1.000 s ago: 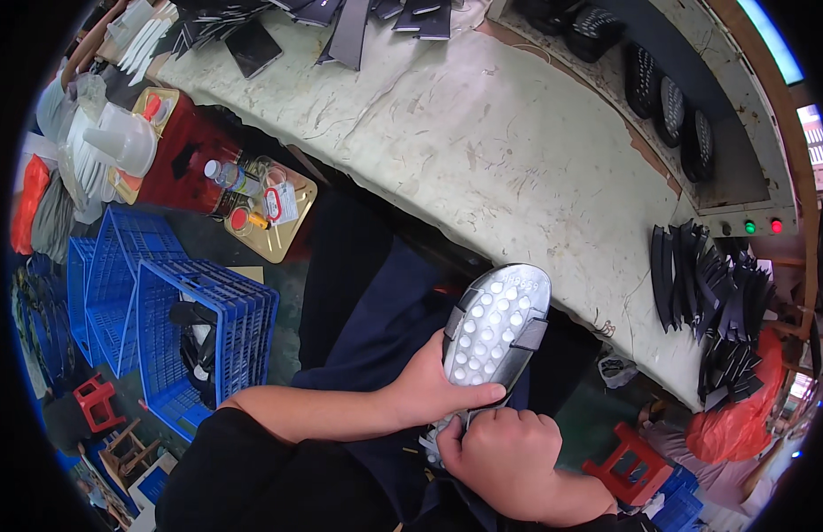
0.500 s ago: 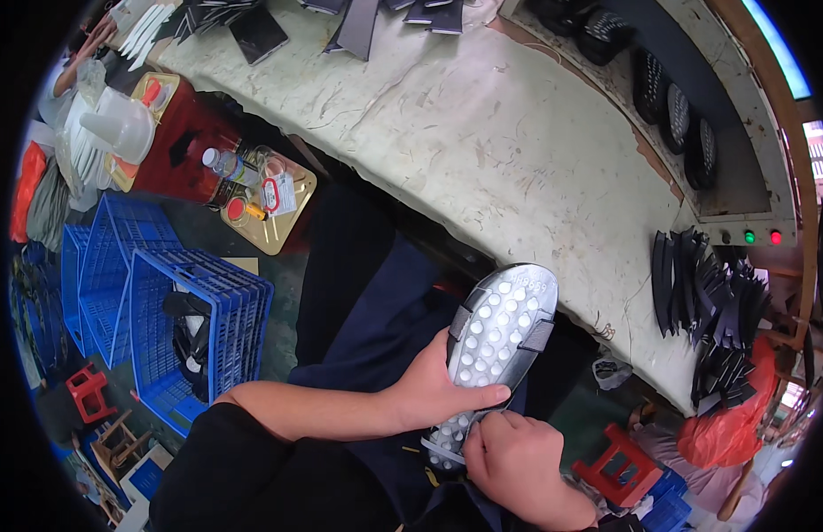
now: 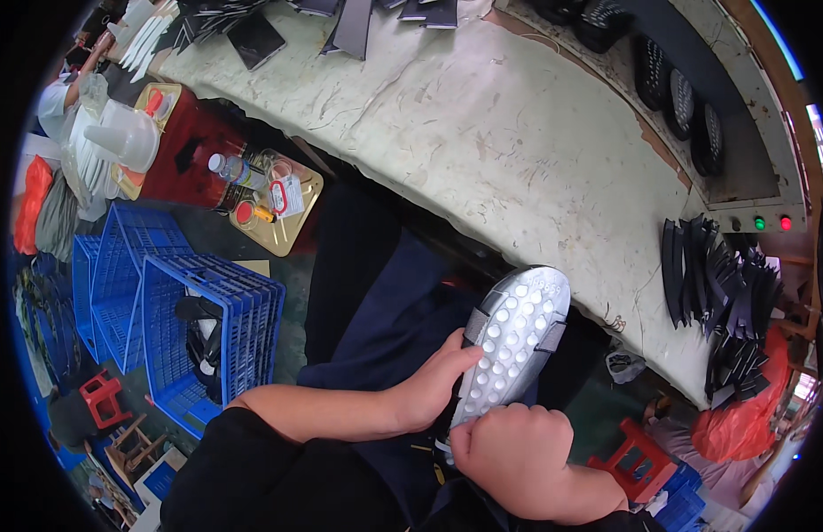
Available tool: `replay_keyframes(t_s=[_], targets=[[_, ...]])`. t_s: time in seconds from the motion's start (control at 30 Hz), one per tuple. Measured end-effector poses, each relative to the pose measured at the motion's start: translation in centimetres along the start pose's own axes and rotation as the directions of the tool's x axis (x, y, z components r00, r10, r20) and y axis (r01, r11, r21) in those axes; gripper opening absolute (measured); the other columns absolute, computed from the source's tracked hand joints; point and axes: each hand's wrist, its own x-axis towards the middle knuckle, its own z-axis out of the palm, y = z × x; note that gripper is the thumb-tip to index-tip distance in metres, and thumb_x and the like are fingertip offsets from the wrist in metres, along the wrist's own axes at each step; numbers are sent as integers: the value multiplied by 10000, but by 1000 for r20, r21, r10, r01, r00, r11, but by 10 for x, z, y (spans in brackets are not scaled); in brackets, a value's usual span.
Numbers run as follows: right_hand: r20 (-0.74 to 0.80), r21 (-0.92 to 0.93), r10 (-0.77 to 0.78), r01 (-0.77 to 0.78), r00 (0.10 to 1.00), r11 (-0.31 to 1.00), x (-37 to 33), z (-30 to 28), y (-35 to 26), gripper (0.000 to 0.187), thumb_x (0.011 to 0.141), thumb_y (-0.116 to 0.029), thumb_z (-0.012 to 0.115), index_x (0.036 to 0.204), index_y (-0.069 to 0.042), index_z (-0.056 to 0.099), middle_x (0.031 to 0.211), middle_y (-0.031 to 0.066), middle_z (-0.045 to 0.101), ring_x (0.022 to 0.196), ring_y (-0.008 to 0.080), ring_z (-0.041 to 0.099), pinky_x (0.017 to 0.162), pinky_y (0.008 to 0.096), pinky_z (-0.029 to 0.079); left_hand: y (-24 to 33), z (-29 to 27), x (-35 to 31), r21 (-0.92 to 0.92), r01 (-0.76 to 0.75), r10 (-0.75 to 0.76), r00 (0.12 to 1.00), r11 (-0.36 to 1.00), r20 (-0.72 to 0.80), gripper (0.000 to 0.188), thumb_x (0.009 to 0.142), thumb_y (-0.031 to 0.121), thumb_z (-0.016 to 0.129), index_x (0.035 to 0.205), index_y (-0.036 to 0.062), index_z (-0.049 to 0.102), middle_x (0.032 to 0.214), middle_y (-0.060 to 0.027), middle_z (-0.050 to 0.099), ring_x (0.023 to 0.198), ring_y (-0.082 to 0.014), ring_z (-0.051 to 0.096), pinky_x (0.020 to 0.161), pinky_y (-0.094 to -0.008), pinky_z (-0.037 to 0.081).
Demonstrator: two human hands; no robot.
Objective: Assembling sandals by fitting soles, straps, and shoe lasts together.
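Note:
A grey shoe last, its underside toward me and studded with rows of round white bumps, tilts over my lap by the table edge. Dark straps lap over both of its sides. My left hand grips it from the left, thumb along the rim and fingers hidden behind. Over the narrower lower end, my right hand is closed in a fist. Whatever the fist pinches there is hidden by the knuckles.
The pale worktable bears black strips at right. A rack with dark shoes stands beyond. Blue crates, one holding black-and-white items, stand left, near a tray with a bottle. A red stool is lower right.
My left thumb has slid from across the last up to its left rim. The right fist has shifted up and left over the lower end, covering more of it.

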Motion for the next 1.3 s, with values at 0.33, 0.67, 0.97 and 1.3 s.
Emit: replay_keyframes(t_s=[0.33, 0.67, 0.97, 1.3], targets=[[-284, 930, 78, 255, 956, 264, -27, 58, 51, 343, 832, -419, 652, 810, -84, 581, 829, 110, 618, 732, 234, 595, 632, 352, 424, 13, -9, 5, 22, 45, -47, 996, 999, 72, 575, 1061, 251, 512, 1529, 20, 270, 1439, -145, 515, 1319, -212, 521, 1122, -378, 424], [116, 907, 103, -63, 988, -416, -6, 89, 54, 1159, 772, -314, 768, 1612, -64, 9, 1586, 178, 244, 1501, 294, 241, 1208, 443, 227, 9, -12, 10, -2, 64, -63, 995, 998, 72, 538, 1065, 218, 481, 1541, 46, 298, 1468, -139, 509, 1341, -249, 525, 1119, -405, 441], [85, 966, 63, -66, 994, -251, -14, 102, 47, 1293, 697, -141, 829, 1592, -29, -97, 1571, 213, 249, 1476, 326, 280, 1192, 444, 272, 11, 10, 0, 5, 68, -68, 998, 998, -17, 556, 1061, 209, 517, 1529, 38, 271, 1467, -132, 483, 1338, -219, 503, 1112, -382, 432], [-32, 955, 238, -40, 971, 292, -16, 85, 37, 1234, 696, -261, 876, 1567, 49, 59, 1453, 262, 342, 1374, 355, 393, 1134, 454, 356, 13, 4, 2, 229, -109, 144, 979, 967, -143, 653, 1019, 216, 598, 1532, 38, 234, 1457, -133, 465, 1356, -219, 477, 1124, -373, 419]])
